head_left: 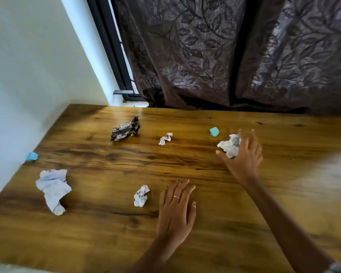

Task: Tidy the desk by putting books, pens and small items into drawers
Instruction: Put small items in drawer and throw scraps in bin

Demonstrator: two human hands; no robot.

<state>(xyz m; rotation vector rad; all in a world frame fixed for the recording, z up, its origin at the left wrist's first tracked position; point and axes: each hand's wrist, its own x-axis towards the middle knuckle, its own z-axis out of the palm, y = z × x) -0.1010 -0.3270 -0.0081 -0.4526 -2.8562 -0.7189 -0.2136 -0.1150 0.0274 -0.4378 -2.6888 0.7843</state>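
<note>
My right hand [244, 152] reaches over the wooden desk [205, 223] and curls its fingers round a crumpled white paper ball [229, 145]. My left hand [176, 205] rests flat on the desk with straight fingers, holding nothing. A small crumpled paper [140, 196] lies just left of it. A large crumpled sheet [52, 189] lies at the near left. Further back are a crumpled dark wrapper [124, 130], a twisted white scrap [165, 138] and a teal scrap [214, 131].
Another teal scrap [32, 156] sits against the white wall [28, 75] at the desk's left edge. A dark patterned curtain [234, 56] hangs behind the desk's far edge, beside a window frame [114, 56]. No drawer is in view.
</note>
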